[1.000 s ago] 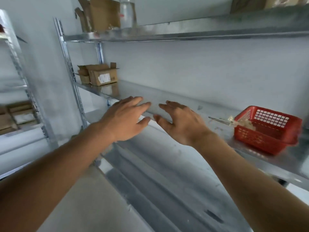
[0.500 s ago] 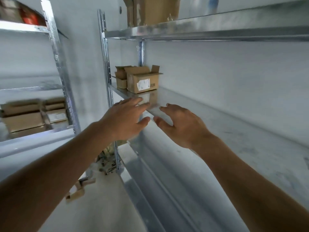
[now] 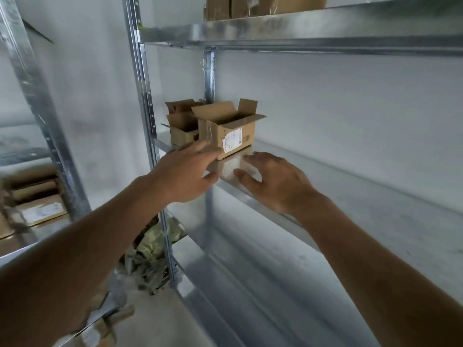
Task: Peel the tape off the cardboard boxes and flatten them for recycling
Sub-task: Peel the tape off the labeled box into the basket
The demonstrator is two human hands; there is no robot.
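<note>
Both hands, the left hand (image 3: 184, 175) and right hand (image 3: 276, 182), reach empty with fingers spread toward the labelled box (image 3: 226, 130) on the shelf (image 3: 350, 186). It stands unflattened, flaps up, a smaller box (image 3: 181, 126) behind; everything seems left to do.

White shipping label (image 3: 232, 144) with barcode on cardboard box (image 3: 226, 132); print illegible

Open-flapped brown cardboard box (image 3: 226, 131) with white label stands upright on the shelf (image 3: 350, 186); smaller open box (image 3: 181, 128) at its 9 o'clock.
</note>
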